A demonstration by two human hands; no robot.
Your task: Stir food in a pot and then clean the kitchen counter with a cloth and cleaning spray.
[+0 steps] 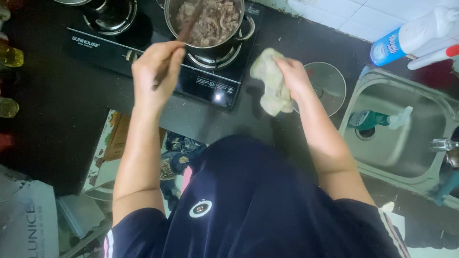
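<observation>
My left hand [155,71] grips brown chopsticks [184,36] whose tips reach into a steel pot [206,24] of cooked brownish meat strips. The pot stands on the right burner of a black two-burner gas stove [114,45]. My right hand [292,76] holds a crumpled pale cloth [271,83] just right of the pot, by its handle. A glass pot lid [327,83] lies flat on the dark counter behind that hand.
A steel sink [406,143] sits at the right with a green bottle [370,119] lying in it and a tap [442,143] over it. A white-and-blue bottle [411,40] lies above the sink. Oil bottles [9,57] line the left edge.
</observation>
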